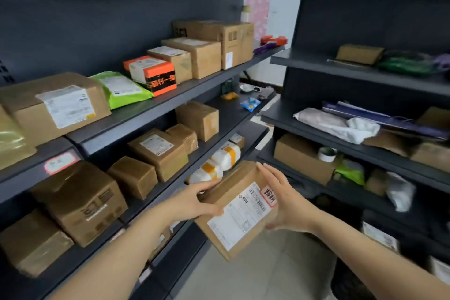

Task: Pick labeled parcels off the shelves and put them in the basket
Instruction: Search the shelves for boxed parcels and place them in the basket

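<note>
I hold a brown cardboard parcel point(237, 212) in front of me, between the two shelf units. It carries a white shipping label and a small red-bordered sticker on top. My left hand point(194, 202) grips its left edge, fingers over the top. My right hand point(285, 200) presses flat against its right side. A dark round shape at the bottom right point(350, 285) may be the basket; it is too blurred to tell. On the left shelves lie more labeled parcels: a large brown box point(58, 107), a green mailer bag point(121, 89) and an orange and black box point(152, 74).
Dark metal shelves point(170, 102) run along the left with several brown boxes on three levels. A second shelf unit point(365, 75) on the right holds boxes, bags, cloth and a tape roll point(327, 153). Pale tiled floor point(255, 275) shows between them.
</note>
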Demonstrator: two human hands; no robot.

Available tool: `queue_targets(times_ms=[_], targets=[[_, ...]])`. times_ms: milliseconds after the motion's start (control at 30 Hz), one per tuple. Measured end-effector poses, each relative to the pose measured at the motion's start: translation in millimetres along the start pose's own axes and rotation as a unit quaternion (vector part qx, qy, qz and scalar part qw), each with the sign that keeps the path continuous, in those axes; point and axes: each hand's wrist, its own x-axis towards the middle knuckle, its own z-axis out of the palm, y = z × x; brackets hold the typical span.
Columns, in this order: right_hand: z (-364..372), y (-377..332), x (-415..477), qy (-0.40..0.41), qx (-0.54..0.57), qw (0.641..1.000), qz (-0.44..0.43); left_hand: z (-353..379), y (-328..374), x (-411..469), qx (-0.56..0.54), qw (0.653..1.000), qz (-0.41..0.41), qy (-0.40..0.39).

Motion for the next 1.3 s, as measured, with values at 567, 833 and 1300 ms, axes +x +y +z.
queue_targets(times_ms=[567, 833, 1300], targets=[[-74, 88, -126, 0.250, 0.135, 0.913, 0.293, 134, 125, 142, 0.076, 0.950, 0.152, -0.262], [-146, 168, -209, 0.352, 0.105, 0.863, 0.348, 252, 222, 177, -0.003, 0.949, 0.187, -0.255], [-172, 454, -363, 0.351, 0.187, 0.796, 0.456, 578, 253, 297, -0.023, 0.987, 0.079, -0.141]])
